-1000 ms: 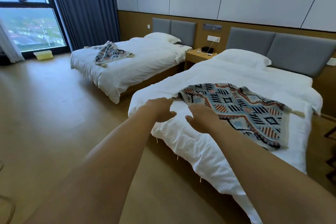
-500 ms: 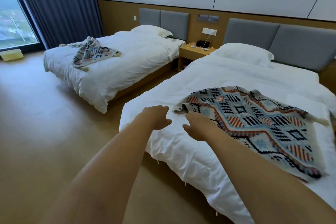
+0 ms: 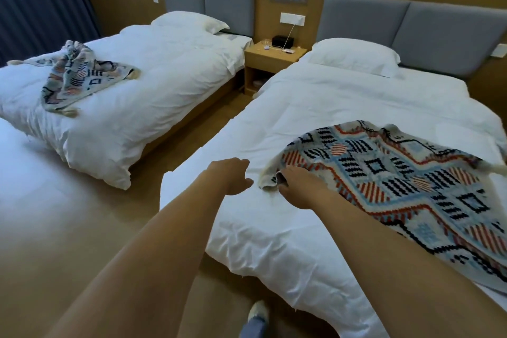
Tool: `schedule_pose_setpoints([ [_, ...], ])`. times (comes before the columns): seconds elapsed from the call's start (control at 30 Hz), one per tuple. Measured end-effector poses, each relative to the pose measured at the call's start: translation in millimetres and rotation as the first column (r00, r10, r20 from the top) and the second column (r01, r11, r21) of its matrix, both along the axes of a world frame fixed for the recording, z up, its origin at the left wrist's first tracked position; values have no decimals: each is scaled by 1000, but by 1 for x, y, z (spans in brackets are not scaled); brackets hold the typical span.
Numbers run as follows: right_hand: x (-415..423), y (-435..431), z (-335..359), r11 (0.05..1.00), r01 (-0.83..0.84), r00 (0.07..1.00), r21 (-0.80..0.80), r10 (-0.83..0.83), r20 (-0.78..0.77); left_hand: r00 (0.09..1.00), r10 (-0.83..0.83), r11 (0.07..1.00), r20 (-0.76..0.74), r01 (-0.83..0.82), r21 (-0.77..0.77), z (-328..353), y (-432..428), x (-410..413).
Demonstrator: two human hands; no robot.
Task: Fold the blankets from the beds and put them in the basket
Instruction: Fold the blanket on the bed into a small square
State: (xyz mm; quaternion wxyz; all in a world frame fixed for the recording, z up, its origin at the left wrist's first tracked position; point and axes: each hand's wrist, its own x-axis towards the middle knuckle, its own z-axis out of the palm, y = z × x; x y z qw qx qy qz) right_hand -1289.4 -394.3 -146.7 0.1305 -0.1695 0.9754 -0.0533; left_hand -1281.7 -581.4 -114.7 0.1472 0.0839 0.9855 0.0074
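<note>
– Blanket [image 3: 397, 181] on your side: where does it lie?
– Spread on the near bed [image 3: 329, 107], at your 2 o'clock, one corner pointing toward 9.
– And your hands?
– Your right hand [image 3: 299, 186] is at that corner, fingers curled against its edge; whether they pinch it, I cannot tell. Your left hand [image 3: 229, 177] hovers at its 9 o'clock over the white cover, loosely curled, holding nothing.
– The other one?
– A crumpled blanket [image 3: 79, 77] lies on the far bed [image 3: 164, 77], at 10 o'clock.
</note>
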Motion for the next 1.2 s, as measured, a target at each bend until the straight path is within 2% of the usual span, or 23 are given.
schedule_pose_setpoints([
  [0.23,-144,-2,-13,990,127,992,-53,-127,15,995,-95,994,34,97,-54,-6,-1,-151],
  [0.33,-199,3,-13,978,195,980,-70,-192,41,989,-144,989,29,145,-30,-6,9,-213],
  [0.5,-259,15,-22,942,312,947,-123,-299,116,966,-241,970,90,242,-12,-21,31,-293],
  [0.63,-292,28,-36,849,485,872,-212,-452,187,923,-356,934,148,358,14,-45,51,-352],
  [0.77,-320,33,-68,769,606,792,-203,-559,248,847,-487,869,215,494,20,-81,68,-412],
  [0.93,-353,27,-103,606,777,620,-170,-692,369,708,-632,745,317,667,-6,-140,79,-475],
  [1.1,-385,37,-126,510,851,517,-126,-769,377,620,-681,674,390,739,2,-180,97,-520],
  [1.2,-404,43,-145,479,872,479,-102,-790,383,615,-691,680,380,731,52,-202,116,-542],
])
